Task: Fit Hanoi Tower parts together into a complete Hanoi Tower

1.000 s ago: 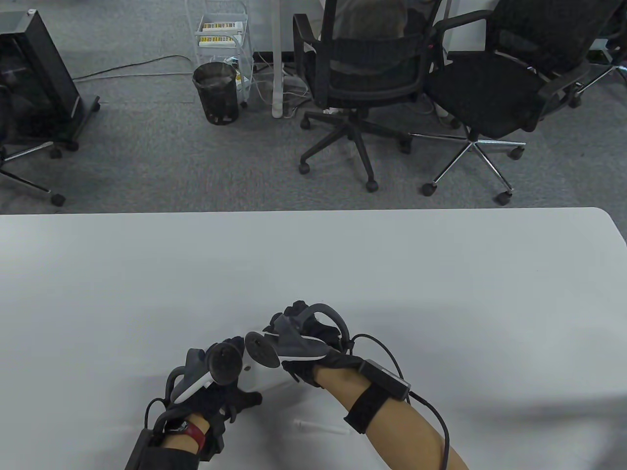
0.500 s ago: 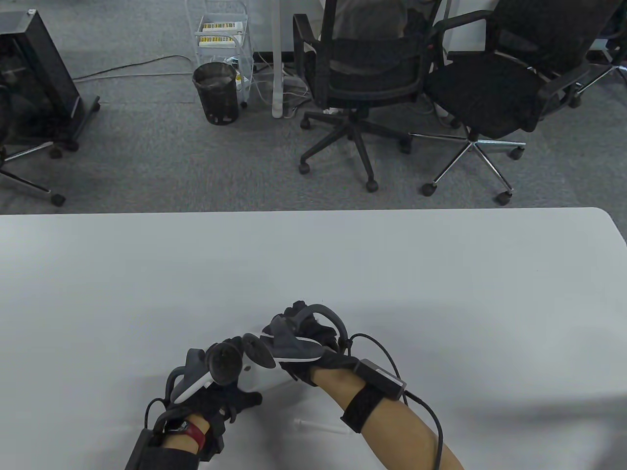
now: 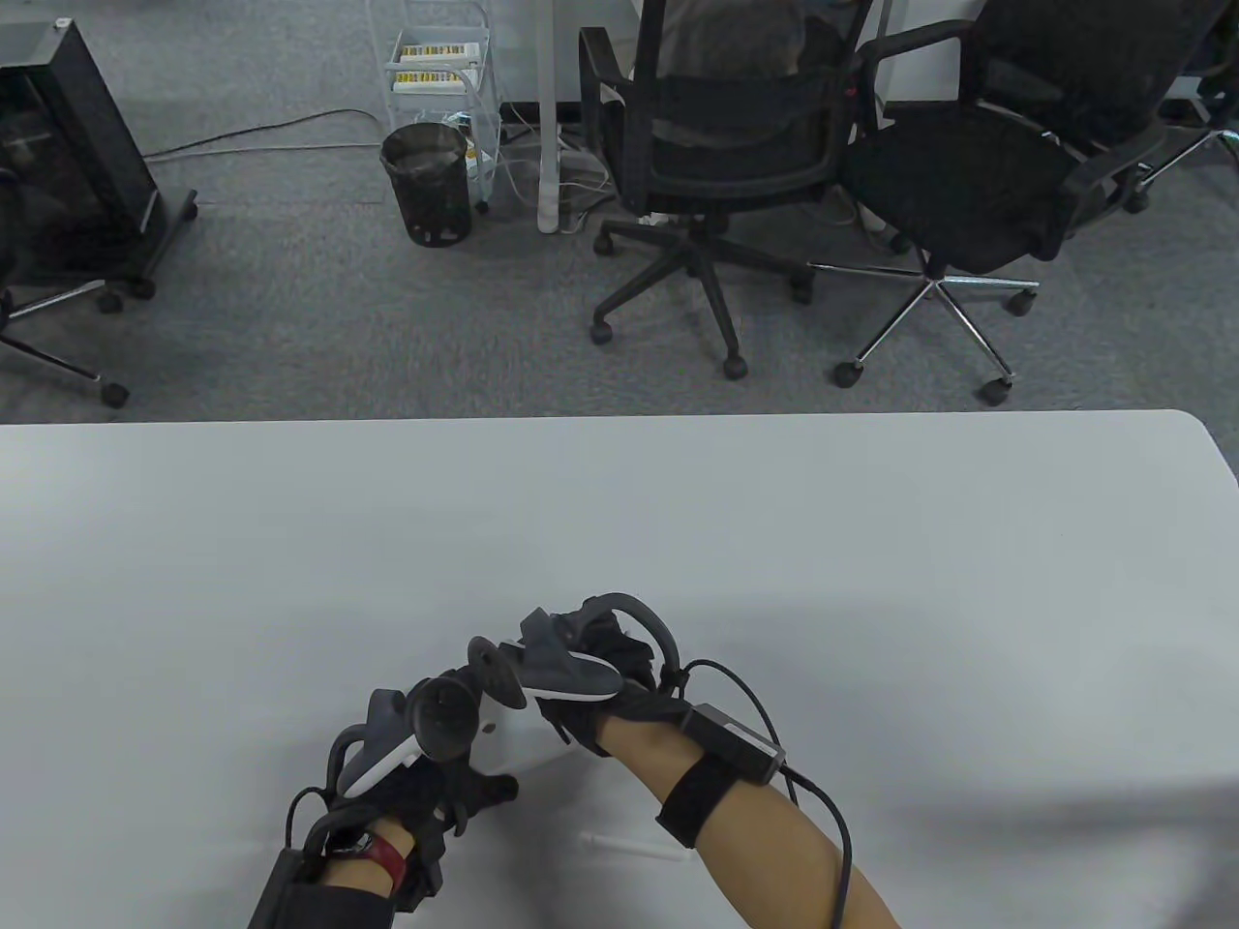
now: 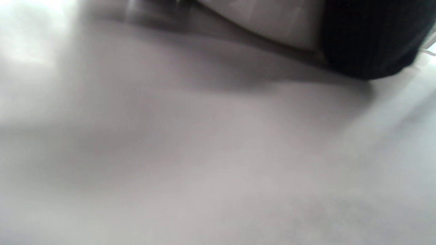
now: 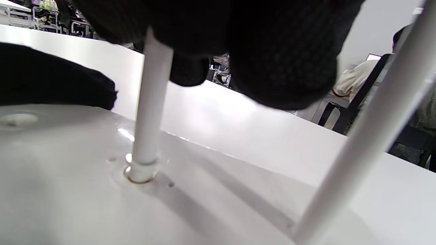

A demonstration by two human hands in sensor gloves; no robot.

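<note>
Holding the white base (image 3: 513,740) steady at lower centre of the bench (image 3: 871,542) with the left hand (image 3: 426,774), fingers probably curled on its edge. Pinching an upright peg (image 5: 150,112) with the right hand (image 3: 600,668), seating it in its socket; another peg (image 5: 368,136) already standing beside.

Glossy white plastic base (image 5: 85,190), pegs (image 5: 150,112).

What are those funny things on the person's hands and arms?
Both hands wear black mesh gloves. The left hand and right hand each carry a grey and white tracker with a round dark disc and a loop. A black box sits on a black strap on the right forearm, trailing a black cable. The left wrist has a red band and a dark sleeve.
</note>
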